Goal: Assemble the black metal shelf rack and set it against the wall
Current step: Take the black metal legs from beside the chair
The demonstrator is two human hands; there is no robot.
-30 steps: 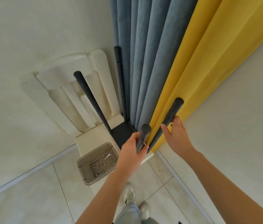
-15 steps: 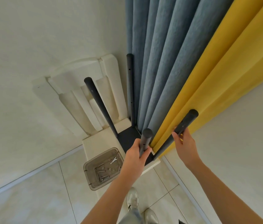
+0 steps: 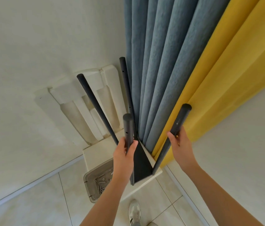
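Head view: closest to me, below my wrists, one pale shoe [image 3: 134,212] stands on the tiled floor [image 3: 39,201]. My left hand [image 3: 125,154] is wrapped round the near left post [image 3: 128,126] of the black rack [image 3: 161,154]. Its fingers [image 3: 122,144] curl on the post's left side and the thumb presses on the right, a little under the capped top. My right hand [image 3: 181,145] grips the near right post [image 3: 179,119] in the same way, thumb on the left and the other fingers round the far side. That post leans out to the right above my grip.

Between my two hands, and lower than them, the rack's black shelf panel [image 3: 139,160] lies flat. Both gripped posts run down to its near corners. The panel sits on the seat of a white chair [image 3: 96,154].

Down and to the left of my left fingers, a clear tray [image 3: 92,181] holding screws and small hardware lies at the seat's edge, partly hidden by my left forearm.

Beyond my left fingers two far posts rise free of any hand. The slanting post [image 3: 96,108] crosses the chair's slatted back, and the straight post [image 3: 125,82] stands close against the blue curtain [image 3: 157,62]. That curtain hangs straight ahead past both hands, its folds reaching down to the panel's far edge. The yellow curtain [image 3: 218,79] hangs beside it, behind my right fingers. A pale wall [image 3: 39,38] stands to the far left.
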